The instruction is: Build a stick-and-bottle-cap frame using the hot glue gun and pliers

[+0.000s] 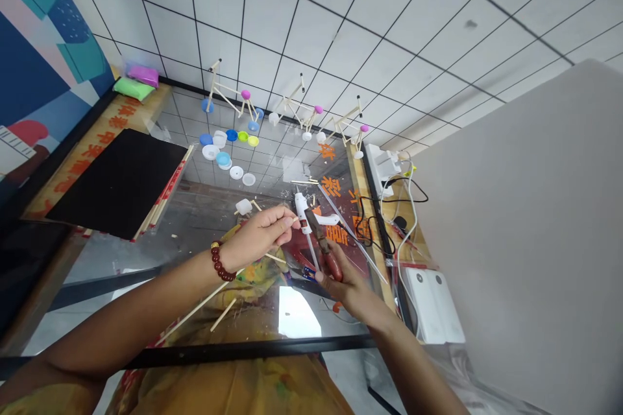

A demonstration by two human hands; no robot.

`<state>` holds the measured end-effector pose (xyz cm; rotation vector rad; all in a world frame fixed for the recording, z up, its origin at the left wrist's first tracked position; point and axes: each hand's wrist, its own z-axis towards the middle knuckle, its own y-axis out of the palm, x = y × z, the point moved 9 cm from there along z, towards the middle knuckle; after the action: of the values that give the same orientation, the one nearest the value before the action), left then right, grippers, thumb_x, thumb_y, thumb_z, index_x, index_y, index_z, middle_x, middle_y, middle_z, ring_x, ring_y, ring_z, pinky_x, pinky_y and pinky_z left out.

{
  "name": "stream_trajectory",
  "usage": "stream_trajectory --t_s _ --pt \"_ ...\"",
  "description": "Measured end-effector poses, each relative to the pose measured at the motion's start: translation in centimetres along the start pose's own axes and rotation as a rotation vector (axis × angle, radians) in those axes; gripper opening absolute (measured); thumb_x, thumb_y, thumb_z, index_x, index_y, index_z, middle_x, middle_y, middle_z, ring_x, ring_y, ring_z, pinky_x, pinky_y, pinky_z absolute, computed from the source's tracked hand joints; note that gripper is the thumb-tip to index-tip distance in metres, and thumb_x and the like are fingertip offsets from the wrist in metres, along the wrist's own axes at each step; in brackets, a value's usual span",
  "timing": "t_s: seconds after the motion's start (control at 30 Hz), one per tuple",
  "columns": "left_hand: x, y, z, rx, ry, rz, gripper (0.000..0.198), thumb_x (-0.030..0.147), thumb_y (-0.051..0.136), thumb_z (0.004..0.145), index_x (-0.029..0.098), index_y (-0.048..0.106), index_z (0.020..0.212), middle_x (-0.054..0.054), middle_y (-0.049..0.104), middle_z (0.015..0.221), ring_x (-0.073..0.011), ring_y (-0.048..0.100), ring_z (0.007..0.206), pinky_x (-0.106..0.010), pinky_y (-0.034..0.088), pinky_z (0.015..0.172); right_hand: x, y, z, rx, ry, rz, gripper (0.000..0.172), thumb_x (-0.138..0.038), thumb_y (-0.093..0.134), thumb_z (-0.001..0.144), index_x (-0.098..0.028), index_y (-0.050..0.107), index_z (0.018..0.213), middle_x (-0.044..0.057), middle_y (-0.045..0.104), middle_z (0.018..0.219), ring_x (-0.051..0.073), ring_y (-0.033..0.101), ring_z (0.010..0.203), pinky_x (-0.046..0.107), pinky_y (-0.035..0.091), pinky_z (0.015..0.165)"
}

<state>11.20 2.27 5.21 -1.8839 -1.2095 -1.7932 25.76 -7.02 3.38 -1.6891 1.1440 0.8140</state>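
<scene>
My left hand [270,231], with a beaded bracelet at the wrist, is closed in a pinch on a short piece of wooden stick [295,219]; most of it is hidden by the fingers. My right hand [348,285] grips pliers [321,238] by their red handles, jaws pointing up beside the left fingertips. Under the pliers a white hot glue gun [302,209] lies on the glass table, a clear glue stick [312,251] at its back. Near my right thumb is a blue-patterned object [308,273], partly hidden. Loose wooden sticks [224,315] lie near my left forearm.
Along the wall stand three stick models [228,94] with bottle-cap wheels. Several loose bottle caps [222,158] lie in front of them. At left is a black board [121,185]; at right, tangled cables [374,227] and a power strip [384,165].
</scene>
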Motion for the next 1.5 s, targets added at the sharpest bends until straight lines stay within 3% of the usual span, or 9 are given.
stream_trajectory --t_s 0.2,0.4,0.77,1.13,1.3,1.5 --pt "0.0 0.1 -0.3 0.008 -0.004 -0.001 0.027 0.042 0.053 0.089 0.015 0.053 0.086 0.005 0.043 0.061 -0.0054 0.032 0.05 -0.018 0.026 0.048 1.1 1.6 -0.5 -0.113 0.176 0.274 0.063 -0.046 0.077 0.074 -0.029 0.055 0.13 0.006 0.061 0.122 0.023 0.055 0.114 0.038 0.044 0.099" --pt "-1.2 0.7 -0.6 -0.009 -0.136 -0.091 0.018 0.033 0.051 0.089 0.016 0.05 0.082 0.004 0.052 0.053 -0.004 0.03 0.041 -0.017 0.02 0.043 1.7 2.1 -0.6 -0.136 0.287 0.424 0.066 -0.05 0.083 0.065 -0.026 0.061 0.122 0.007 0.061 0.119 0.025 0.054 0.111 0.042 0.038 0.102" --pt "-1.5 0.4 -0.4 0.039 -0.188 -0.068 0.015 0.03 0.049 0.089 0.016 0.052 0.083 0.004 0.054 0.049 -0.0033 0.029 0.037 -0.016 0.018 0.041 0.2 3.0 -0.5 -0.181 0.254 0.38 0.051 -0.05 0.081 0.067 -0.025 0.065 0.109 0.005 0.06 0.109 0.021 0.053 0.102 0.04 0.038 0.099" --pt "-1.6 -0.3 -0.1 0.067 -0.121 0.038 0.021 0.035 0.052 0.089 0.016 0.054 0.079 0.003 0.055 0.051 -0.004 0.032 0.039 -0.017 0.023 0.042 0.1 3.3 -0.5 -0.203 0.254 0.394 0.051 -0.05 0.081 0.067 -0.024 0.063 0.107 0.004 0.06 0.105 0.02 0.053 0.096 0.035 0.042 0.09" --pt "-1.6 -0.3 -0.2 0.084 -0.119 -0.045 0.02 0.036 0.053 0.088 0.018 0.051 0.08 0.004 0.055 0.051 -0.0042 0.029 0.037 -0.018 0.019 0.04 0.4 3.2 -0.5 -0.187 0.265 0.383 0.057 -0.051 0.081 0.066 -0.026 0.06 0.113 0.004 0.06 0.105 0.021 0.053 0.098 0.037 0.04 0.092" --pt "-1.3 -0.3 -0.3 0.108 -0.143 -0.058 0.018 0.032 0.053 0.087 0.017 0.05 0.076 0.004 0.055 0.048 -0.0033 0.029 0.035 -0.017 0.02 0.04 0.0 3.5 -0.6 -0.222 0.252 0.37 0.048 -0.05 0.078 0.07 -0.024 0.061 0.106 0.004 0.058 0.103 0.02 0.051 0.096 0.035 0.04 0.089"
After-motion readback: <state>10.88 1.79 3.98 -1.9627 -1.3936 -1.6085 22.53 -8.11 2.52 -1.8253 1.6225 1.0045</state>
